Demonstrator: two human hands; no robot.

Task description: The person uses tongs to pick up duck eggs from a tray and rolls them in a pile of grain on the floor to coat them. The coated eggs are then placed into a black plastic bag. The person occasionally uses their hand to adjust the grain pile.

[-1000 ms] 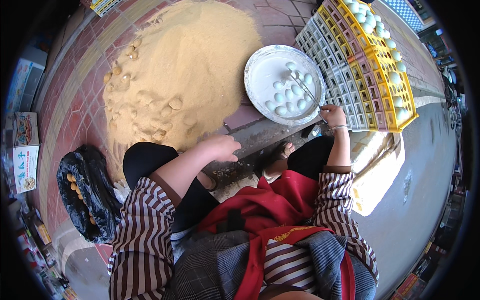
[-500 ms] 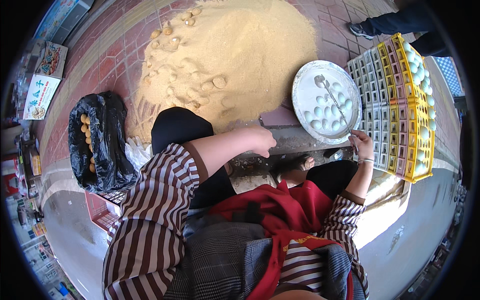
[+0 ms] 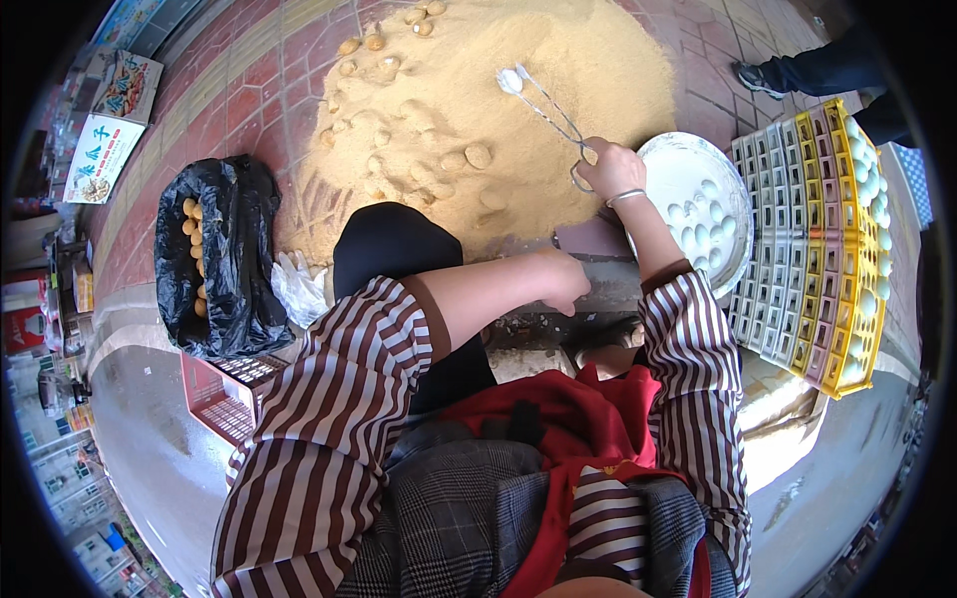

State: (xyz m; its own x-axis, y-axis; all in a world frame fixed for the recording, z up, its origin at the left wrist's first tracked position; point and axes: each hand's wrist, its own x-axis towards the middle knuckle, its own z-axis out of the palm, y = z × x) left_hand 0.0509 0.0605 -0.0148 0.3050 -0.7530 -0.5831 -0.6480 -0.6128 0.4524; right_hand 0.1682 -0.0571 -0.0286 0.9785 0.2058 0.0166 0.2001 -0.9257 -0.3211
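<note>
Now right hand (image 3: 613,169) grips tongs (image 3: 551,112), white egg (image 3: 510,80) pinched at tips over sawdust heap (image 3: 558,60). Left hand (image 3: 563,281) curled, gripping nothing visible. Risk: loose pinch, egg drops and cracks.

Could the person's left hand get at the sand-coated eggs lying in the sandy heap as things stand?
Probably yes: the left hand rests near the heap's edge, empty, with nothing between it and the nearest coated eggs.

head cam | fisheye, looking steeply down | close over lap, rim probably warped
</note>
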